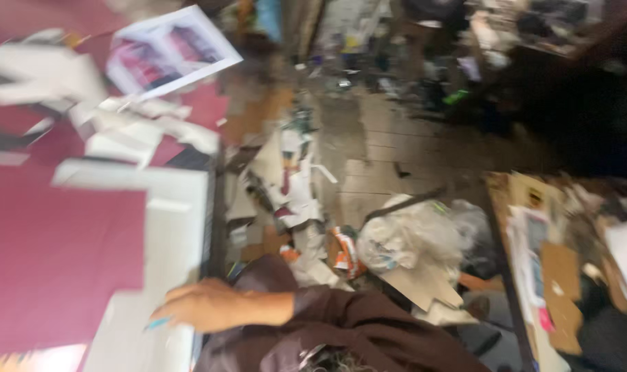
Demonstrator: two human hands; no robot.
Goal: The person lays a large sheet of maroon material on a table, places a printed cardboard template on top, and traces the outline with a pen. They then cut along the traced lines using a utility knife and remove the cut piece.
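The picture is badly blurred. My right hand [207,304] reaches left out of a dark brown sleeve [355,327] and rests on a white board [172,227] at the table's edge. A thin light-blue thing [158,322], perhaps a pen or a blade, sticks out from its fingertips. A large maroon sheet [52,262] lies on the board just left of the hand. My left hand is not visible.
White paper scraps [131,127] and a printed sheet [172,52] lie at the table's far end. The floor holds paper offcuts [289,186], a crumpled plastic bag [413,238] and cardboard pieces [424,282]. A cluttered bench [554,275] stands at right.
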